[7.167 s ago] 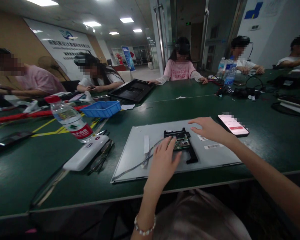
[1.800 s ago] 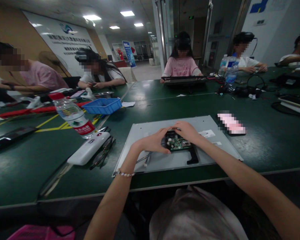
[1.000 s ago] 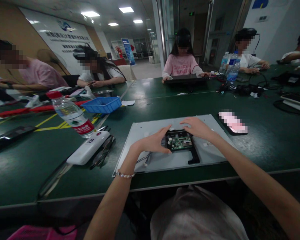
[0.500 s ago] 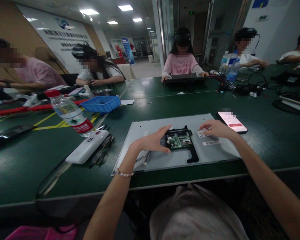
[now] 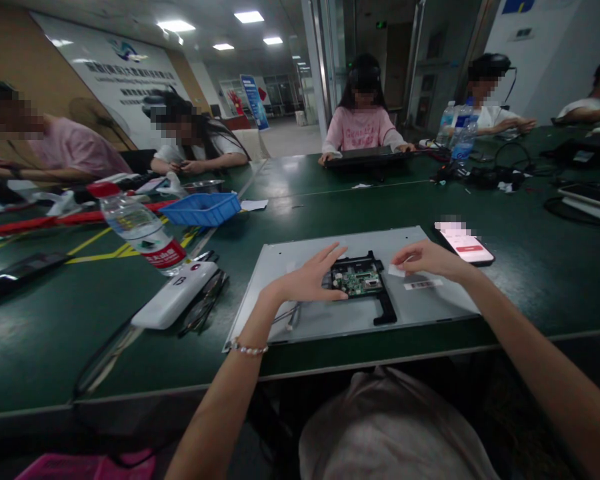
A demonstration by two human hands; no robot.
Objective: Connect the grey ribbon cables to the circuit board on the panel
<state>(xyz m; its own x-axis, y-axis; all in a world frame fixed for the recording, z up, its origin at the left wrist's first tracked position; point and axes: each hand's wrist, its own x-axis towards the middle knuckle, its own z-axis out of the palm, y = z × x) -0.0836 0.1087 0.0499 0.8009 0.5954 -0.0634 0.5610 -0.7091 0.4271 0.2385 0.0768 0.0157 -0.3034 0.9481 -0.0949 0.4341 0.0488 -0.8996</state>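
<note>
A flat grey metal panel (image 5: 265, 310), like the back of a display, lies on the table in front of me. Near its middle sits a green circuit board (image 5: 363, 281) in a black plastic frame (image 5: 387, 308). My left hand (image 5: 313, 277) is open at the left side of the board, thumb and fingers spread around its edge; whether it touches is unclear. Between the fingertips of my right hand (image 5: 423, 257) is a small white sticker (image 5: 397, 270), raised at the panel's right part. A barcode label (image 5: 423, 285) is on the panel just below that hand.
A lit phone (image 5: 465, 243) lies at the panel's upper right. On the left are a water bottle (image 5: 143, 230), a white power bank (image 5: 175, 295), glasses (image 5: 207, 301) and a blue tray (image 5: 203, 209). Several people sit around the table (image 5: 305, 180).
My right hand has shifted slightly left with the sticker, whose printed face showed before and now looks plain white. My left hand's fingers have spread a little, staying by the board.
</note>
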